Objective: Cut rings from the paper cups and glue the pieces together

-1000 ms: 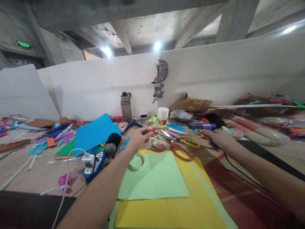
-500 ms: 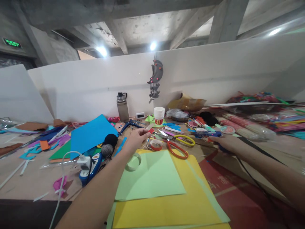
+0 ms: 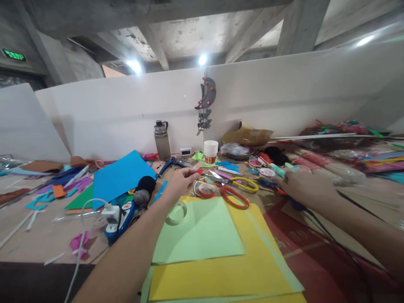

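Observation:
My left hand (image 3: 182,180) is closed in a pinch on a small red piece (image 3: 199,171), perhaps paper or felt. Just right of it lie scissors (image 3: 235,189) with one yellow and one orange handle, beside several rolls of tape (image 3: 207,190). My right hand (image 3: 304,187), blurred by motion, is over a blue glue gun (image 3: 296,205) with a black cord. Its fingertips come close to a teal and white tube (image 3: 277,170); whether they touch it is not clear. Light green paper (image 3: 202,235) lies on yellow sheets (image 3: 221,280) in front of me.
White paper cups (image 3: 211,150), a grey bottle (image 3: 162,141) and a small white device (image 3: 186,152) stand at the back. To the left are blue sheets (image 3: 123,174), yarn balls (image 3: 147,185) and a blue power strip (image 3: 121,223) with a white cable. Wrapped stick bundles (image 3: 325,164) lie right.
My right hand has moved slightly up and now lies over the glue gun, its fingers nearer the teal and white tube. The left hand keeps its pinch on the red piece, almost unmoved.

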A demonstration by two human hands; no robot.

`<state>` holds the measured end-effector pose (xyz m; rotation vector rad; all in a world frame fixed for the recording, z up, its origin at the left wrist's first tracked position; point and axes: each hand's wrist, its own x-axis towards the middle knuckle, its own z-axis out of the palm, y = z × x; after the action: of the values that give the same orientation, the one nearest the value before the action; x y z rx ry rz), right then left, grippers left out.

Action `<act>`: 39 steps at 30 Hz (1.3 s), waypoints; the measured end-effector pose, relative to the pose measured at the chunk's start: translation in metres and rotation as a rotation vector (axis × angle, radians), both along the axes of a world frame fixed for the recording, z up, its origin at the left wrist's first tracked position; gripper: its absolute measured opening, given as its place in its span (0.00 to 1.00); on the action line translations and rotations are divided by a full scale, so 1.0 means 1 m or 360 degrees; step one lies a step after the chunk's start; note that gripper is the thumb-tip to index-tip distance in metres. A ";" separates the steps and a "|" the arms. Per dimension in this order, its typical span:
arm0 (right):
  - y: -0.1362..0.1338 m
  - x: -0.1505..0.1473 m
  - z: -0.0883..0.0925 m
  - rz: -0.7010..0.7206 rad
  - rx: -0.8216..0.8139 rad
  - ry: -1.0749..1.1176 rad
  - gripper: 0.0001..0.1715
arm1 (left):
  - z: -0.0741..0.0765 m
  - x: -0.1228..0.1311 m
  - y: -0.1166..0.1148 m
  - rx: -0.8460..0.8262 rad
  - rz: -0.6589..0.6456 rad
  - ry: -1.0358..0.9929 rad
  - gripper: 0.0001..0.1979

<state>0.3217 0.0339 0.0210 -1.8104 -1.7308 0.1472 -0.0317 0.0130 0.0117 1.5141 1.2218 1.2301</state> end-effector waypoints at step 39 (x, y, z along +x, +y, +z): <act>-0.001 -0.151 -0.006 0.1463 -0.0557 0.1683 0.24 | 0.016 0.006 -0.015 -0.0345 -0.0294 -0.0380 0.14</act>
<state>0.1711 0.0328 0.0146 -0.6565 -1.5580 1.5296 -0.0260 -0.0023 0.0275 1.2521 0.9994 1.0840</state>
